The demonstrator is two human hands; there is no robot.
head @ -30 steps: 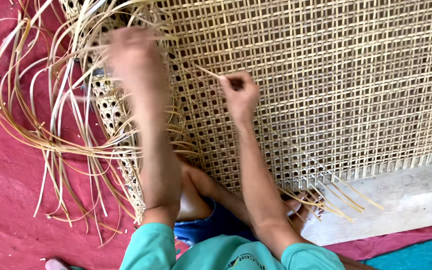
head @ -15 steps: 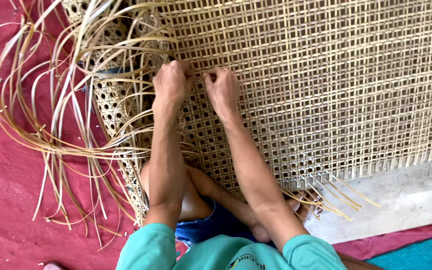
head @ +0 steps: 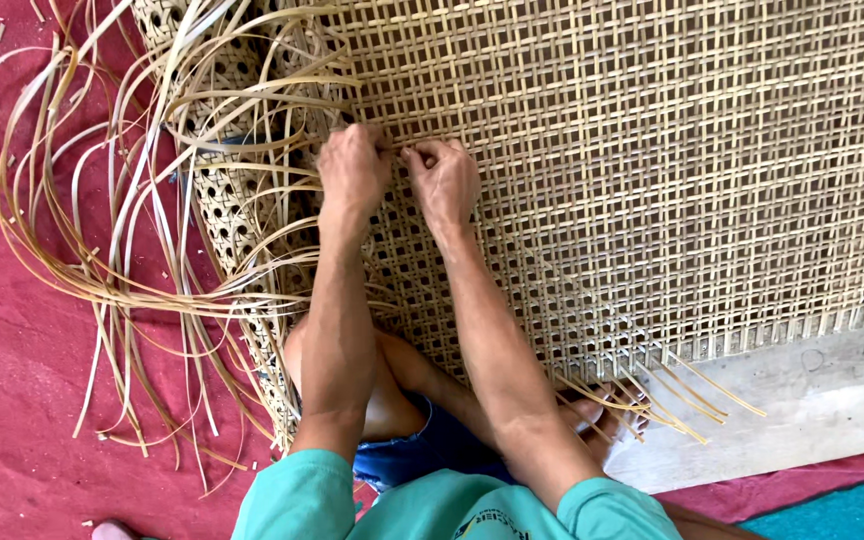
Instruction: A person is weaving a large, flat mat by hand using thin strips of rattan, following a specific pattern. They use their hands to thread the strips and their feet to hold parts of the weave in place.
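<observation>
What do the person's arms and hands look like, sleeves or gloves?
Both arms are bare from short teal sleeves down. The left hand and right hand wear no gloves; no rings, watch or bands are visible.

The person wears a teal short-sleeved shirt with a small printed mark at the chest. Below the shirt are blue shorts. Both forearms are bare.

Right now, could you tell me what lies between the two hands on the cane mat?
In the head view, only a narrow strip of the woven cane mat separates the left hand from the right hand.
</observation>
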